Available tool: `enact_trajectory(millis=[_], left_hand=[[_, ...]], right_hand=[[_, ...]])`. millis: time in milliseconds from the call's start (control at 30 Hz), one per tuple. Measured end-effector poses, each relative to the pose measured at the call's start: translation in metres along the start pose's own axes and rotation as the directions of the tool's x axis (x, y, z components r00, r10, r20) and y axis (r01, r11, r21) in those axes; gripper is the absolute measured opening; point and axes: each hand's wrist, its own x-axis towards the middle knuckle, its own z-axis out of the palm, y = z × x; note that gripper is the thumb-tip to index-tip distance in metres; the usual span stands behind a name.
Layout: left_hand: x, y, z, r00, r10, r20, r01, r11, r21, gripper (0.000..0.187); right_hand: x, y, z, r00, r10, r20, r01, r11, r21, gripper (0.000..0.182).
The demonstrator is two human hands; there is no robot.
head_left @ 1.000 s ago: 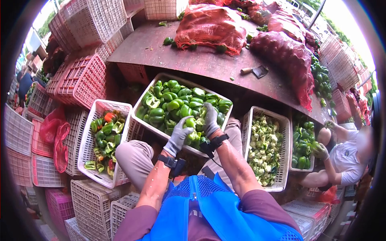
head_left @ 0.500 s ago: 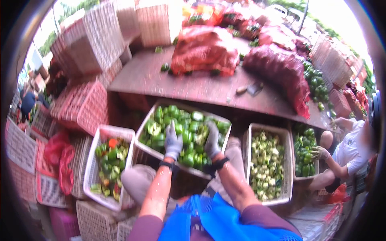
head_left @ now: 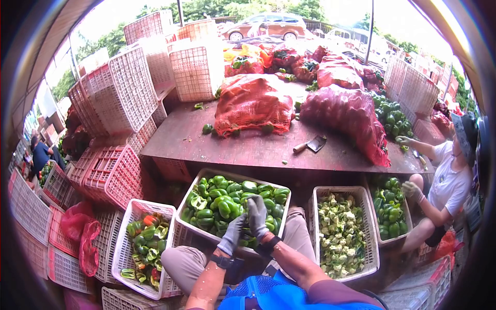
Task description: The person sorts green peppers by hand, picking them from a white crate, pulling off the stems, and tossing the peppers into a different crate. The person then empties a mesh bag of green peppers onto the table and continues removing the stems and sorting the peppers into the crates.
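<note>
Two hands [head_left: 233, 235] [head_left: 257, 216] have converged over one pepper crate [head_left: 196, 227].

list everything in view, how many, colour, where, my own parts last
Middle crate: one, whitish, centre
Green peppers: many, green, in middle crate
Left crate: one, white, left of centre
Pepper pieces: many, green, red, orange, in left crate
Right crate: one, whitish, right of centre
Pale pieces: many, pale green, in right crate
Pepper crate: one, whitish, far right
Table: one, reddish brown, beyond the crates
Cleaver: one, grey and brown, on table
Mesh sacks: several, red to purple, on table
Stacked crates: many, white and pink, mostly left
Brown car: one, brown, background
Other people: at least two, in white and dark, far right, far left
Left hand: one, grey-gloved, over middle crate
Right hand: one, grey-gloved, over middle crate
</note>
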Motion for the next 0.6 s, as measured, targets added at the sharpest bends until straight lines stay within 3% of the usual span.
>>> enact_trajectory(millis=[33,100,167,233,300,333,400,433,500,533,567,600], left_hand=[[0.003,-0.014,-0.002,0.996,-0.015,0.087,0.031,0.982,-0.184,0.03],[0.045,-0.061,-0.032,0.971,0.167,0.168,-0.159,0.985,-0.059,0.026],[0.043,-0.081,-0.038,0.96,0.232,0.156,-0.239,0.971,0.027,0.022],[0.009,-0.062,-0.021,0.982,0.186,0.026,-0.188,0.978,0.094,0.02],[0.009,-0.073,-0.024,0.981,0.193,-0.002,-0.193,0.979,0.069,0.02],[-0.012,-0.054,-0.006,0.981,0.179,-0.072,-0.169,0.977,0.127,0.021],[-0.008,-0.064,-0.008,0.971,0.222,-0.083,-0.195,0.946,0.258,0.025],[-0.024,-0.047,-0.002,0.982,0.164,-0.091,-0.127,0.938,0.322,0.025],[-0.019,-0.066,-0.015,0.887,0.453,0.087,-0.37,0.586,0.721,0.028],[-0.015,-0.069,-0.018,0.945,0.321,0.057,-0.248,0.595,0.765,0.035],[-0.009,-0.073,-0.027,0.951,0.301,0.066,-0.24,0.59,0.771,0.033],[-0.016,-0.054,-0.023,0.97,0.244,-0.001,-0.184,0.735,0.652,0.032]], right_hand=[[-0.008,0.001,0.001,0.999,-0.025,0.035,0.026,0.999,-0.024,0.021],[-0.02,0.018,0.002,0.997,-0.076,0.032,0.079,0.993,-0.093,0.019],[-0.028,0.029,-0.002,0.996,-0.084,0.041,0.088,0.99,-0.114,0.017],[-0.028,0.02,-0.007,0.999,-0.034,0.039,0.04,0.985,-0.168,0.017],[-0.027,0.033,-0.009,0.997,0.058,0.054,-0.051,0.992,-0.116,0.017],[-0.023,0.03,-0.01,0.991,-0.131,0.016,0.131,0.964,-0.231,0.018],[-0.026,0.036,-0.014,0.982,-0.187,0.022,0.184,0.933,-0.309,0.019],[-0.023,0.04,-0.016,0.976,-0.206,0.065,0.216,0.918,-0.332,0.02],[-0.019,0.057,-0.02,0.962,-0.189,0.196,0.254,0.883,-0.394,0.022],[-0.02,0.067,-0.021,0.961,-0.166,0.223,0.248,0.875,-0.417,0.022],[-0.017,0.08,-0.022,0.967,-0.14,0.213,0.22,0.88,-0.42,0.02],[-0.006,0.097,-0.026,0.982,-0.1,0.162,0.155,0.911,-0.381,0.018]])
